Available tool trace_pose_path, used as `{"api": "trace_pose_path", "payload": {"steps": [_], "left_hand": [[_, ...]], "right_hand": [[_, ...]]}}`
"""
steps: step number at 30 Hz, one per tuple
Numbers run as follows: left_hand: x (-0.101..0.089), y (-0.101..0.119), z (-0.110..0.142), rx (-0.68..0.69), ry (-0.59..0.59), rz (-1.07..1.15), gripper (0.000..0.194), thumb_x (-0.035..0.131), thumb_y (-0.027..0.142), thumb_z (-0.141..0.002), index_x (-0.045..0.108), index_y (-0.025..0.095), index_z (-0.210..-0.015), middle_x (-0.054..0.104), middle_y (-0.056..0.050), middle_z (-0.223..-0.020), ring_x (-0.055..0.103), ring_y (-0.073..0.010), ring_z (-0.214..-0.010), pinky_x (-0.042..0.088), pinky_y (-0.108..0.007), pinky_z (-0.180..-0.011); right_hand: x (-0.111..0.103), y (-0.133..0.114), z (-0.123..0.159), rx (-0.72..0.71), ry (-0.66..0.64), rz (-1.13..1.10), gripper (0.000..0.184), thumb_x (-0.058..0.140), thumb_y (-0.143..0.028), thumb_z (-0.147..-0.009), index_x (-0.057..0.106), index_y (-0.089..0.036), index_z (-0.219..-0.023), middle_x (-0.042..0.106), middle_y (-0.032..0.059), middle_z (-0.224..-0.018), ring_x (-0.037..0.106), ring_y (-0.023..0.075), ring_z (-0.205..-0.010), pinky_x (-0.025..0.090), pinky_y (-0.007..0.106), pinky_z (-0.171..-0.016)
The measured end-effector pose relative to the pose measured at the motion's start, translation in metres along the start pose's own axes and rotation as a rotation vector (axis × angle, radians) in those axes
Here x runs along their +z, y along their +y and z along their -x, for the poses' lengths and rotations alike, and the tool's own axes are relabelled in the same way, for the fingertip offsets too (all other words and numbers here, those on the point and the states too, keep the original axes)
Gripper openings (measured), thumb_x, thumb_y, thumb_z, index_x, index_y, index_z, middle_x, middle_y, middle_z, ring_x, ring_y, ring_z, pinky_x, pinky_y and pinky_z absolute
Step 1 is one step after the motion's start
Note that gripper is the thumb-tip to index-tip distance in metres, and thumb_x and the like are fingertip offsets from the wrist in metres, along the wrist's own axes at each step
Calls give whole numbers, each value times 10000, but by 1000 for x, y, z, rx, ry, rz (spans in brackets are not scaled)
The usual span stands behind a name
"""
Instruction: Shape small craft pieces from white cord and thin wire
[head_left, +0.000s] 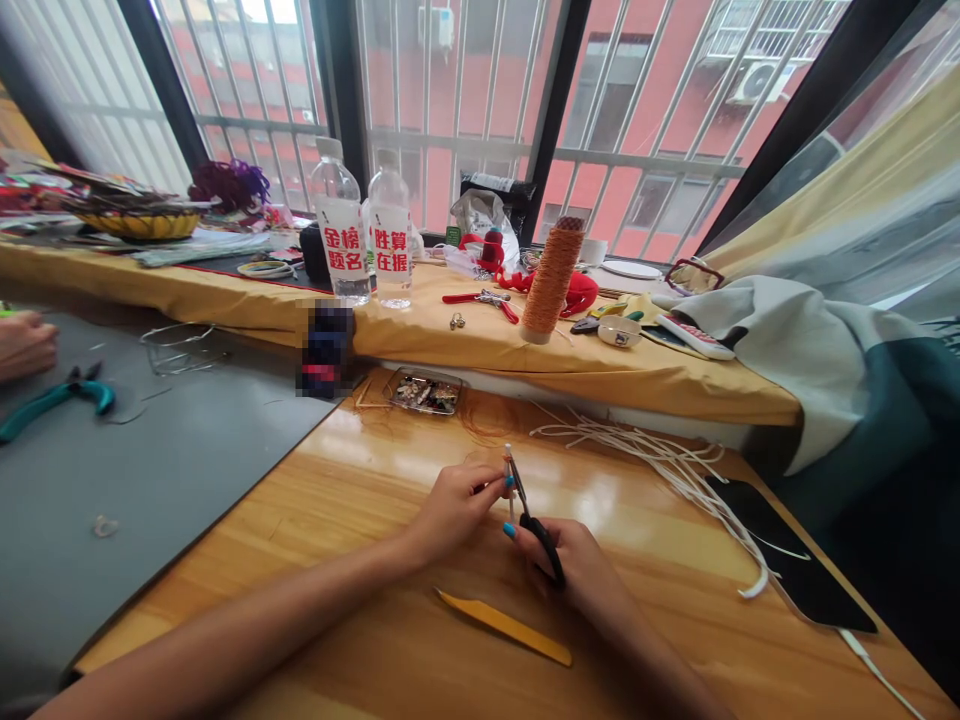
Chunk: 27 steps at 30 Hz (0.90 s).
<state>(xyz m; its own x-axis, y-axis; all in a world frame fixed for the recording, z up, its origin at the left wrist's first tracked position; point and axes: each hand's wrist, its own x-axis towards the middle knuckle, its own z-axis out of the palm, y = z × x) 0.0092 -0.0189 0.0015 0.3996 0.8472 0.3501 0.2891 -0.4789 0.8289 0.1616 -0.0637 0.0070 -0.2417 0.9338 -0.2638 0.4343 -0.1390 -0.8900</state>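
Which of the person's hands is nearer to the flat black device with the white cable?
Right. The right hand, holding black-handled scissors, is left of the device; the left hand is farther left.

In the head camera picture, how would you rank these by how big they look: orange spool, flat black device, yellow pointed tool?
Flat black device: largest.
Orange spool and yellow pointed tool: unsure; the spool looks thicker, the tool longer and nearer.
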Motion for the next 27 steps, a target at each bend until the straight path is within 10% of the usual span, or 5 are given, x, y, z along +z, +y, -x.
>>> {"api": "trace_pose_path", "payload": {"steps": [27], "left_hand": [[0, 0, 0, 0, 8, -12, 235, 435, 253, -808, 640, 158, -745, 634, -14, -759, 536, -120, -742, 390, -207, -692]], "right_hand": [[1, -2, -1, 26, 28, -80, 416, 476, -497, -712, 398, -169, -470, 415, -49, -363, 303, 38, -314, 208, 187, -338]]}}
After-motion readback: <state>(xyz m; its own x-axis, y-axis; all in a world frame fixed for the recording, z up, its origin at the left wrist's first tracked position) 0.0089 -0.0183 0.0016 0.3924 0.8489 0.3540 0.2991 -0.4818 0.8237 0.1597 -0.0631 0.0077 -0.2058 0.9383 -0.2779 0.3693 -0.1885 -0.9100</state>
